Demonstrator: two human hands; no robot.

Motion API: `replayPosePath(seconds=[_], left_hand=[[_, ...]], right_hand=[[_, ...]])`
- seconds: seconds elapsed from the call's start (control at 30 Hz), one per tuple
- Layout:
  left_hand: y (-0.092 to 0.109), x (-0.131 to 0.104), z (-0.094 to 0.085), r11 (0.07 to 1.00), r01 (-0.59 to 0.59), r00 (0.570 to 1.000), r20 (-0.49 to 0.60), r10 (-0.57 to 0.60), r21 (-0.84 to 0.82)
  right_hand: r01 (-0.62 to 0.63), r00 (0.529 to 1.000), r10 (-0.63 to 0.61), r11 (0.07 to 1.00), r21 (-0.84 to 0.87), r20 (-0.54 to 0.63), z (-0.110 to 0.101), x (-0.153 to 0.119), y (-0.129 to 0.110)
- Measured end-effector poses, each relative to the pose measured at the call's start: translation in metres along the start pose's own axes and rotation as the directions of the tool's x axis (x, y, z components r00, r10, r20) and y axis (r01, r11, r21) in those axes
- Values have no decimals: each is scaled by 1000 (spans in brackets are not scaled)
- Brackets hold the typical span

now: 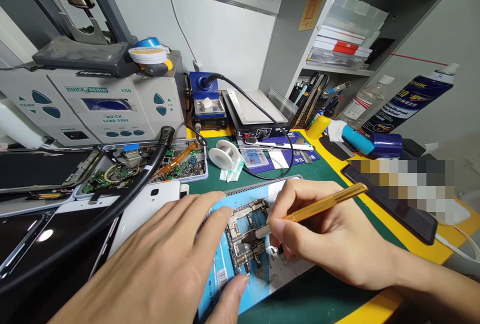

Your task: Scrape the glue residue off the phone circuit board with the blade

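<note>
A phone circuit board (243, 234) lies on a blue and grey pad (258, 289) on the green mat. My left hand (176, 249) spreads over the pad's left part, its index fingertip at the board's upper left corner and its thumb near the lower edge. In my right hand (318, 229) is a golden-handled tool (326, 201), pinched between thumb and fingers. Its pale, dark-ended tip reaches the middle of the board. What lies under my left palm is hidden.
A solder spool (225, 155) stands behind the pad. A black hose (135, 189) crosses the left side from the grey soldering station (112, 109). Parts fill a white tray (204, 166). A dark phone (393, 209) lies at the right, near bottles and a spray can (408, 99).
</note>
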State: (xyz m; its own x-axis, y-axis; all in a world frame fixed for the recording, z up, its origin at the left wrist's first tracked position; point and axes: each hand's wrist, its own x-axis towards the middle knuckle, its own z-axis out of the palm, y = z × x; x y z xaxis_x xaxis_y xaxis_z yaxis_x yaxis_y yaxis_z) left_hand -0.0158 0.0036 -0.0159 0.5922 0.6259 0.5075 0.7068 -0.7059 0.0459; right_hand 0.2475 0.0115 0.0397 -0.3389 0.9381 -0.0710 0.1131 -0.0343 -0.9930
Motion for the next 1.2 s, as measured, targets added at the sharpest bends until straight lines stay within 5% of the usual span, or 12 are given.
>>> replayPosePath(seconds=[1.2], left_hand=[[3,-3,-1,1000,3,1000,0,-3,-5]], right_hand=[[-42,999,43,998,-43,16,1,0,-3]])
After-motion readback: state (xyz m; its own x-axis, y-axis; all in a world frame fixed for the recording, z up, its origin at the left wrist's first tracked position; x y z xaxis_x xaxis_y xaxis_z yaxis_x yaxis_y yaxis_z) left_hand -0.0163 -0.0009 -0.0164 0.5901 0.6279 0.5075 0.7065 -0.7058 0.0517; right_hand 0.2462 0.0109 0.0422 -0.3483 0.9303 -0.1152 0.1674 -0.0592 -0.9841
